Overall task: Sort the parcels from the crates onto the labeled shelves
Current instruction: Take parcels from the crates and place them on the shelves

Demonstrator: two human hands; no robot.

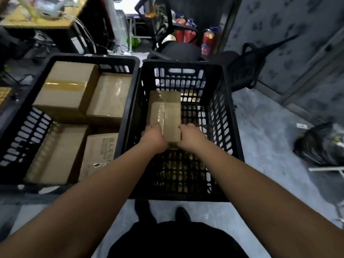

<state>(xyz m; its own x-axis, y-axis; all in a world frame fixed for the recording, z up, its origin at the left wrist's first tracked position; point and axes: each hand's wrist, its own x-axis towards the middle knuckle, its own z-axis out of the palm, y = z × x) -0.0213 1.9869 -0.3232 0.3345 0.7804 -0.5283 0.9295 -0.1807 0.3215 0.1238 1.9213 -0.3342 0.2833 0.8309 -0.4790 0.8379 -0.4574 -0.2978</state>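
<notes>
Printed text block on near-right cardboard box (101,149) in left crate (28,116), too blurred to read; fire extinguisher (207,41) label illegible too.

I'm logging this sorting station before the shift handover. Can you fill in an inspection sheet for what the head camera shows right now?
Surface: grey floor; both crates stand on it.
Job's things: right crate holds one taped parcel; left crate holds four cardboard boxes. Labeled shelves: nothing seen.
Clutter: black plastic bag on the floor at right; black tote bag beyond the right crate.
Grippers: left hand and right hand grip the parcel's near end from either side, inside the right crate.
Cables: white and black wires hang from the desk at top left.
Surroundings: red fire extinguishers, black chair, patterned wall.
</notes>
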